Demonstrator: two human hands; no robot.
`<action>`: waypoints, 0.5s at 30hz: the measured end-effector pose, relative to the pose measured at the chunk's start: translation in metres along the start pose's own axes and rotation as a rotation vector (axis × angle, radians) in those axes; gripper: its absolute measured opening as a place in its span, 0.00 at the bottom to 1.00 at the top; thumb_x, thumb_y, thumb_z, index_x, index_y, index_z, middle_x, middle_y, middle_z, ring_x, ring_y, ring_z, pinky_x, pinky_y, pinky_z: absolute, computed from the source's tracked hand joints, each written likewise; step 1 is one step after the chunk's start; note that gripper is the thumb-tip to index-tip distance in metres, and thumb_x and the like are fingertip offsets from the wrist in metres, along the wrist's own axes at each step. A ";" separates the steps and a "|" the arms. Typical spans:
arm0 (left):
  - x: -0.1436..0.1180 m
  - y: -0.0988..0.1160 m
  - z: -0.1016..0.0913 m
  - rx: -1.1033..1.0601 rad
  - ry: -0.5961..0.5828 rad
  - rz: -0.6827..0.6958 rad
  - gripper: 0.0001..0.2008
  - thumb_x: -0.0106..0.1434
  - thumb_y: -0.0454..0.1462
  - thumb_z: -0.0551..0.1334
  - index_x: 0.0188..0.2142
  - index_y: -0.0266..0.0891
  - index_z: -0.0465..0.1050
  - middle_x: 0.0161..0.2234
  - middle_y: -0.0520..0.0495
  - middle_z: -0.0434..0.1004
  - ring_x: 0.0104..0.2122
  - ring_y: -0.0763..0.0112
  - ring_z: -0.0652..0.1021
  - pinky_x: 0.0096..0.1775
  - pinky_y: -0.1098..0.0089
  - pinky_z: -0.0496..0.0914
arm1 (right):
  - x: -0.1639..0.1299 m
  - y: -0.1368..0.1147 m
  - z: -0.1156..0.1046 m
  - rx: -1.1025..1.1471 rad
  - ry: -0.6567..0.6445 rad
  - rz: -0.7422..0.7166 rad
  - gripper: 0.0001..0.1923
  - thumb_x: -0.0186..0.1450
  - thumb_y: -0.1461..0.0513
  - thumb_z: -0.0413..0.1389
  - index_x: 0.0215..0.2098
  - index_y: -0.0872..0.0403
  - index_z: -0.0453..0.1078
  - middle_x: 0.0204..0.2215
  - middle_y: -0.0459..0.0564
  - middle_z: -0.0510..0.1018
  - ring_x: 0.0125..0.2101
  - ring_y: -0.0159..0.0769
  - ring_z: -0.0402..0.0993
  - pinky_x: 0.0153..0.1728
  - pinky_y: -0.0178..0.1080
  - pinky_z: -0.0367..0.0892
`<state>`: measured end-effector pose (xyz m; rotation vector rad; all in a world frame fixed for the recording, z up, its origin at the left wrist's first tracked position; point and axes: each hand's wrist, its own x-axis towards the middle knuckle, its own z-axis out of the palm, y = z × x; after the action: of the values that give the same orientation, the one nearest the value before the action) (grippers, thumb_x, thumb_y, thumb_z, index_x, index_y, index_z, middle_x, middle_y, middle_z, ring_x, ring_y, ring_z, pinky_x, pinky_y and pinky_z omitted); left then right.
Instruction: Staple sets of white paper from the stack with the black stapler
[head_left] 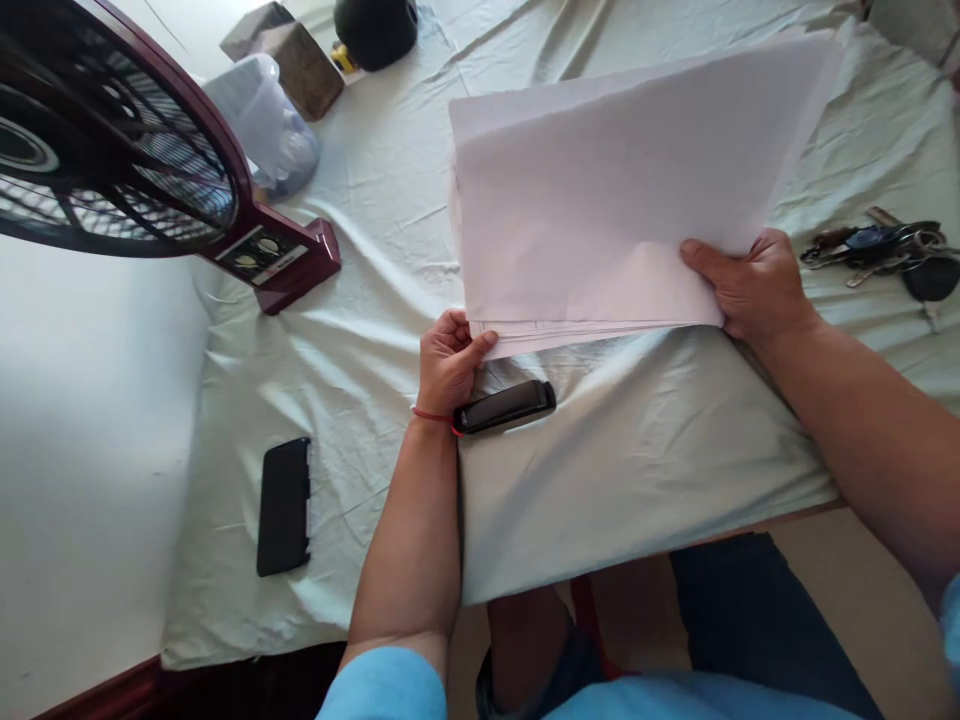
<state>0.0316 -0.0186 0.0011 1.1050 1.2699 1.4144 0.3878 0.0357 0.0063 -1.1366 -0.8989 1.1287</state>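
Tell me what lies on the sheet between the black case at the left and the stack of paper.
In the head view, the left hand and a dark phone lie between the black case and the stack of paper; otherwise only wrinkled sheet.

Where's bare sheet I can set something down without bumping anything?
Bare sheet lies between the black case and the phone beside the left hand, and right of the phone along the near table edge. It is crowded around the paper stack, the keys past the right hand, and the fan base.
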 end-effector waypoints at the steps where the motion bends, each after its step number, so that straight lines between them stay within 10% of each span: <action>1: 0.000 0.000 0.001 -0.003 -0.002 -0.005 0.33 0.44 0.55 0.93 0.32 0.41 0.78 0.26 0.55 0.78 0.24 0.77 0.71 0.25 0.76 0.66 | 0.000 -0.001 0.000 0.007 0.001 0.002 0.31 0.44 0.46 0.88 0.38 0.49 0.85 0.46 0.52 0.94 0.47 0.48 0.88 0.61 0.55 0.86; 9: 0.001 0.000 0.004 0.002 0.075 0.042 0.37 0.49 0.62 0.88 0.23 0.40 0.69 0.20 0.58 0.66 0.21 0.80 0.62 0.23 0.77 0.60 | 0.000 -0.001 0.001 -0.018 -0.026 0.017 0.29 0.48 0.48 0.87 0.39 0.50 0.84 0.47 0.53 0.93 0.51 0.49 0.88 0.64 0.55 0.84; 15: 0.000 -0.002 0.000 0.037 -0.006 0.005 0.31 0.46 0.55 0.91 0.31 0.41 0.79 0.23 0.55 0.77 0.20 0.78 0.67 0.20 0.75 0.59 | 0.001 -0.001 0.002 0.015 0.000 0.020 0.29 0.46 0.48 0.87 0.39 0.49 0.84 0.47 0.53 0.93 0.49 0.49 0.89 0.62 0.55 0.86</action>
<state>0.0316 -0.0187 -0.0005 1.1365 1.2945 1.3955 0.3863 0.0366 0.0079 -1.1360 -0.8798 1.1505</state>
